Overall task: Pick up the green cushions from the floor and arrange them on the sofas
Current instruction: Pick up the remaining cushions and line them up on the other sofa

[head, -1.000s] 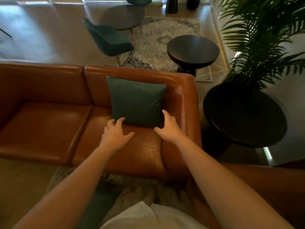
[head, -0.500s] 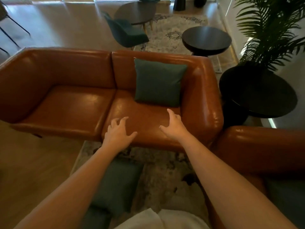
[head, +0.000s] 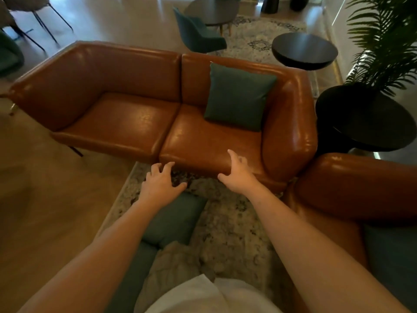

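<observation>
A square green fabric cushion (head: 238,97) leans against the back of the glossy brown leather sofa (head: 126,123), by its right arm. A second green cushion (head: 173,219) lies on the mottled rug (head: 230,233). The left hand (head: 161,186) and right hand (head: 239,175) are empty, fingers spread and loosely bent.

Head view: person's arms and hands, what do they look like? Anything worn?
Nothing worn on left hand or right hand: no gloves, rings, watch or bands visible. No sleeves on left forearm or right forearm. A white garment shows at bottom centre.

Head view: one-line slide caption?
Left hand and right hand empty; green cushion on the sofa, floor cushion on the rug.
</observation>
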{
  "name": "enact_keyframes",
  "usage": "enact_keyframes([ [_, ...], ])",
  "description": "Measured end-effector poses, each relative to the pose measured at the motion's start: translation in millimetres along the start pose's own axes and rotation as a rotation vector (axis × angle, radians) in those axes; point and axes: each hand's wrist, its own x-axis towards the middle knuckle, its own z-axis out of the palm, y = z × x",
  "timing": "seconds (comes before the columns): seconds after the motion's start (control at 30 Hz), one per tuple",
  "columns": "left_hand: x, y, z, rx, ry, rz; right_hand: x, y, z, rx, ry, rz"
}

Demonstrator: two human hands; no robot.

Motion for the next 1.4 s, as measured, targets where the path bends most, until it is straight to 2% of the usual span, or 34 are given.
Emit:
enact_keyframes([
  [0.33, -98, -69, 15, 0.079, -0.008, -0.076, -80, 13, 66, -0.054, -0.055, -0.004],
  [0.57, -109, -119, 5, 0.084, 0.018, -0.08, -88, -10, 113, -0.084, -0.105, 0.008],
  [0.77, -71, -182, -14, 0.093, -0.002, -0.076, -49, -52, 160, -0.099, -0.141, 0.055],
  [1.07, 27, -265, -51, 0.131, -0.116, -0.001, 24, -115, 236, -0.021, -0.115, 0.209],
  [1.27, 91, -281, -38, 0.18, -0.199, -0.013, 62, -116, 267, -0.02, -0.098, 0.248],
  [1.4, 139, -288, 3, 0.175, -0.219, -0.037, 103, -87, 294, 0.02, -0.075, 0.3],
])
